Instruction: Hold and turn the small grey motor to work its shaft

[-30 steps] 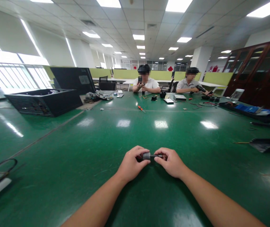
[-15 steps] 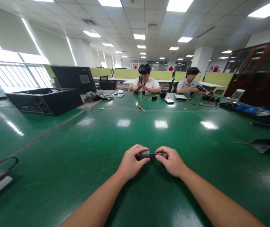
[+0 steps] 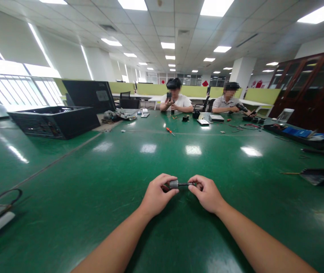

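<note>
Low over the green table, my left hand (image 3: 158, 193) is closed around a small grey cylindrical part (image 3: 174, 184), thumb below and fingers above. From its right end a thin dark rod (image 3: 183, 184) runs level across the gap between my hands. My right hand (image 3: 206, 192) pinches the far end of that rod between thumb and fingers. Fingers hide the left end of the cylinder and the tip of the rod, so the exact kind of part cannot be told.
An orange-handled screwdriver (image 3: 169, 131) lies farther back on the green table (image 3: 116, 167). A black computer case (image 3: 56, 123) stands at the left. Across the table sit two people, with a white-and-grey box (image 3: 216, 118) near them. A black dustpan-like tray (image 3: 322, 176) lies at the right.
My hands have drawn very slightly apart, and a little more of the thin rod shows between them. Both grips stay closed.
</note>
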`<state>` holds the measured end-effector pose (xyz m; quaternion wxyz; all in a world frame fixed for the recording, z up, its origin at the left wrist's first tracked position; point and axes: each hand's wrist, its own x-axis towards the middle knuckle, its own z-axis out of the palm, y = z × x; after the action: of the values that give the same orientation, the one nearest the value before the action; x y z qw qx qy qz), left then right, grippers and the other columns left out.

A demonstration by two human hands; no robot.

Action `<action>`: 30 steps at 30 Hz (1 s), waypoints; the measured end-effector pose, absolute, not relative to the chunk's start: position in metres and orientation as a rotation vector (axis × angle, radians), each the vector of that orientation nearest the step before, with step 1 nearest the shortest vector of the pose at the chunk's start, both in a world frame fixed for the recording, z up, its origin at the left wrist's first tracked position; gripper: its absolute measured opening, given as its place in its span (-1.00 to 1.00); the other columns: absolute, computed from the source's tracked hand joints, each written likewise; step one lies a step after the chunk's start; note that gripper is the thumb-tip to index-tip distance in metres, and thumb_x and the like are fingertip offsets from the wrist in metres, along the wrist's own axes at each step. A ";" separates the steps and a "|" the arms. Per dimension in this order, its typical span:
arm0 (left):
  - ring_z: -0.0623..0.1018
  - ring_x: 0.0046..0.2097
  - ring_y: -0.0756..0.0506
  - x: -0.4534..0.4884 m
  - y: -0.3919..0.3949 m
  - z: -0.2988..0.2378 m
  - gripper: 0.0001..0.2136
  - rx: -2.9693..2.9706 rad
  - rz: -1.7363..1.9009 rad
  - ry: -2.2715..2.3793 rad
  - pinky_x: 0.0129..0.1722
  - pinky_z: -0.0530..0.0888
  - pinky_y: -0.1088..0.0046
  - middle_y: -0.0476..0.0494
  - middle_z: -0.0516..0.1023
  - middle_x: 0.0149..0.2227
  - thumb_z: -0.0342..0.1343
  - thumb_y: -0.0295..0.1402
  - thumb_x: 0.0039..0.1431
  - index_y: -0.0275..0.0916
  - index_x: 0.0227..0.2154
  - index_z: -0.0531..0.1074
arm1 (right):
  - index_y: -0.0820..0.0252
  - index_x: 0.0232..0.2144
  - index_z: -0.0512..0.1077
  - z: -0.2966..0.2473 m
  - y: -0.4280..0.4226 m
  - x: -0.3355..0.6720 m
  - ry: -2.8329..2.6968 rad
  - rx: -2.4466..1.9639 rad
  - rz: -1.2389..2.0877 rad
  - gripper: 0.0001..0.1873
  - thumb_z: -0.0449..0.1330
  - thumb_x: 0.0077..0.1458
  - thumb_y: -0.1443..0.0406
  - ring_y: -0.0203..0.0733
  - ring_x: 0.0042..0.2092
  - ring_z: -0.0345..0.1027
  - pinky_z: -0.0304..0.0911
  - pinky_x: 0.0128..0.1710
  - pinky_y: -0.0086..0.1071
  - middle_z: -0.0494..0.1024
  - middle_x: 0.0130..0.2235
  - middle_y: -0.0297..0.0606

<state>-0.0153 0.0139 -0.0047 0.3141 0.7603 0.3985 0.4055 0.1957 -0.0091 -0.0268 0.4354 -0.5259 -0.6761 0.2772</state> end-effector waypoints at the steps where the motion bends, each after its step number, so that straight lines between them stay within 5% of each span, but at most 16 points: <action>1: 0.51 -0.20 -0.09 -0.015 0.014 -0.005 -0.73 2.004 1.074 1.048 -0.29 0.47 0.46 -0.12 0.50 -0.19 0.25 -0.47 -0.01 -0.19 -0.18 0.53 | 0.20 -0.31 0.50 -0.027 -0.009 0.196 -1.674 -1.309 0.689 -0.85 0.18 0.06 0.29 -0.31 -0.56 0.09 0.01 -0.52 -0.43 0.22 -0.62 -0.46; 13: 0.51 -0.19 -0.09 -0.017 0.016 -0.006 -0.73 2.045 1.064 1.075 -0.31 0.44 0.47 -0.11 0.52 -0.18 0.25 -0.44 0.01 -0.18 -0.17 0.52 | 0.21 -0.34 0.48 -0.029 -0.007 0.198 -1.589 -1.268 0.752 -0.85 0.19 0.03 0.26 -0.33 -0.58 0.08 -0.03 -0.54 -0.43 0.22 -0.63 -0.47; 19: 0.53 -0.17 -0.15 -0.021 0.023 -0.008 -0.73 1.981 1.105 1.223 -0.14 0.45 0.31 -0.11 0.56 -0.20 0.26 -0.27 0.03 -0.18 -0.18 0.52 | 0.22 -0.49 0.35 -0.036 0.008 0.207 -1.106 -1.032 1.090 -0.61 0.11 0.11 0.01 -0.37 -0.64 0.10 -0.05 -0.66 -0.45 0.39 -0.55 -0.35; 30: 0.57 -0.11 -0.22 -0.069 -0.013 0.032 -0.41 1.473 1.073 1.236 0.00 0.47 0.21 -0.25 0.58 -0.14 0.37 -0.07 -0.15 -0.29 -0.06 0.47 | 0.15 -0.65 0.16 -0.034 0.013 0.202 -1.053 -1.005 1.158 -0.44 0.06 0.10 -0.14 -0.40 -0.69 0.04 -0.05 -0.70 -0.47 0.22 -0.69 -0.45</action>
<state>-0.0688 -0.0135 0.0321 0.4526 0.5966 0.5003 0.4346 0.2024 0.0133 -0.0344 0.5978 -0.4330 -0.4538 0.4992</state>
